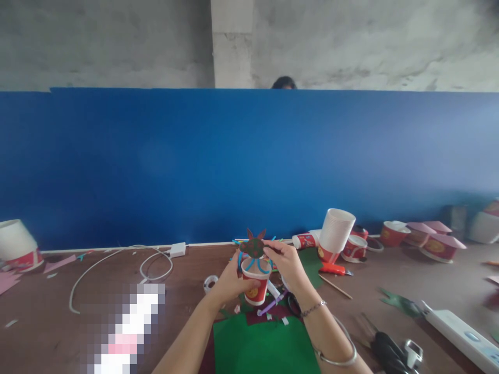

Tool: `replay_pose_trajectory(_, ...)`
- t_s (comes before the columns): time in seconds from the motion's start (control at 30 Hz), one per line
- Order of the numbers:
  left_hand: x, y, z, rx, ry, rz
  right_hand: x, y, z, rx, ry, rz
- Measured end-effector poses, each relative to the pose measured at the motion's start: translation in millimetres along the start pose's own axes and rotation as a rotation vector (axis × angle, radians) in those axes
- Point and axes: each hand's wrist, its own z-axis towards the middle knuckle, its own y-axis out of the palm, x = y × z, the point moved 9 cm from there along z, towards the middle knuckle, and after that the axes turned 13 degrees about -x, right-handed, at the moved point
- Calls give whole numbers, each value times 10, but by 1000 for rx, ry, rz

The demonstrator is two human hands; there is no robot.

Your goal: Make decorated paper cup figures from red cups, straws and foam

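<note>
In the middle of the head view, my left hand (228, 280) is wrapped round a red and white paper cup (256, 295), which stands upright just above the tabletop. A dark round paper piece with two pointed ears (254, 248), like an animal head, is over the cup's rim. My right hand (286, 258) pinches that head piece at its right edge. Curved blue strips (263, 268) hang below the head across the cup's mouth. Whether the head is fixed to the cup, I cannot tell. Purple strips (271, 306) and scraps lie behind and beside the cup.
Green paper (265, 348) lies in front. A tape roll (210, 283) is at left. Rightward are a cup stack (337, 231), an orange utility knife (333, 268), a wooden stick (336, 286) and a power strip (460, 335). A blue partition (234, 166) borders the table; a person's head shows behind it.
</note>
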Motion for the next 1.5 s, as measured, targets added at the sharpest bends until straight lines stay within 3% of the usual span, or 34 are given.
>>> replay_pose_trajectory(0.13, -37, 5, -14, 11, -41, -4, -40, 10, -12, 14, -53, 4)
replay_pose_trajectory(0.37, 25, 76, 4, -46, 11, -38, -69, -2, -28, 22, -80, 21)
replay_pose_trajectory(0.43, 75, -8, 20, 26, 77, -62, -54, 4, -20, 0, -60, 30)
replay_pose_trajectory(0.5, 108, -180, 2, 177, 134, -43, -53, 33, -12, -36, -53, 31)
replay_pose_trajectory(0.6, 65, -444, -81, 409, 99, 21, -58, 99, -7, -78, -49, 9)
replay_pose_trajectory(0.7, 37, -554, -139, 496, 57, 50, -51, 151, -3, -86, -42, -18)
replay_pose_trajectory(0.93, 111, -448, -94, 420, 125, 11, -56, 177, 2, -87, -44, -91)
replay_pose_trajectory(1.23, 48, -423, -74, 350, 92, -19, -13, 213, -24, -81, 25, 45)
replay_pose_trajectory(1.5, 3, -487, -71, 414, 73, -48, -30, 216, -38, -113, 54, 32)
